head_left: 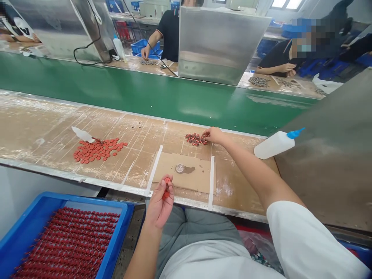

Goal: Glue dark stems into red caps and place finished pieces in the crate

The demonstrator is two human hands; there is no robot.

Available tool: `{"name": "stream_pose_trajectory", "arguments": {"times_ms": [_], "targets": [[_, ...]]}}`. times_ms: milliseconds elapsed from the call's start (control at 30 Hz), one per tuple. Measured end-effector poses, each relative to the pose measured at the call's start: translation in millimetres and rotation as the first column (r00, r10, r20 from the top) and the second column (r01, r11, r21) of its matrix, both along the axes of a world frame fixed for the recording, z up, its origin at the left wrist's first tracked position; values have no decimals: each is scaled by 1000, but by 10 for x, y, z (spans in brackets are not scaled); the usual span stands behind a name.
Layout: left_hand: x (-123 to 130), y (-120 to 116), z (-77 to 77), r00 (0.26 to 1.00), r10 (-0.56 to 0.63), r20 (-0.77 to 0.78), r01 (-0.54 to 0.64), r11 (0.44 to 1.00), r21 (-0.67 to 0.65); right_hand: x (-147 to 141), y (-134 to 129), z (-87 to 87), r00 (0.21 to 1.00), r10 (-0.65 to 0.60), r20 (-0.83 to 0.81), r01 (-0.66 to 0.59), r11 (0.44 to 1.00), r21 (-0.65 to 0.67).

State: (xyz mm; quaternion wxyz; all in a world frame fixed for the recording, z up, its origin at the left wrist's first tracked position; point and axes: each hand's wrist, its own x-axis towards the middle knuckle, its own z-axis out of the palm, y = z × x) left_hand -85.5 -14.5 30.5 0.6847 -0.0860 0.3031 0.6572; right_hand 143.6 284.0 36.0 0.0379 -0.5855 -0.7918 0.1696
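Note:
My left hand [161, 199] is raised at the table's front edge, its fingers closed on small red discs [166, 187]. My right hand [214, 136] reaches to the right end of a small pile of red and dark metallic parts [195, 139], fingertips pinched at the pile; what they hold is too small to make out. Between the hands, a cardboard sheet [171, 161] is taped down with white strips, and a small round clear piece [179, 168] sits on it beside a wet stain. Many flat red discs [94, 151] lie spread on the table to the left.
A white bottle with a blue nozzle [274, 145] lies tilted at the right, by a metal panel [328, 155]. A blue tray [123, 228] with rows of red pieces stands lower left. Beyond the green belt [139, 93], people sit working near upright metal panels [217, 46].

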Motion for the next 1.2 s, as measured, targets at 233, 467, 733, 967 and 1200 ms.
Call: {"name": "stream_pose_trajectory", "arguments": {"times_ms": [233,467,733,967,1200], "targets": [[-47,28,-34,997,56,-62,-54,998,33,-47,0,44,974,113,194,-116,993,3],[-81,62,-171,995,77,-62,-74,996,54,3,-140,28,978,45,202,-68,992,110],[-109,200,-220,992,82,-94,-69,989,130,57,-860,-133,339,-345,-875,231,932,-278],[-64,304,-305,985,83,-152,-55,982,181,-512,-1669,-183,248,-269,-931,181,957,-228],[0,298,-407,976,94,-197,-45,970,240,-849,-1837,-331,517,84,-852,234,944,235]]}}
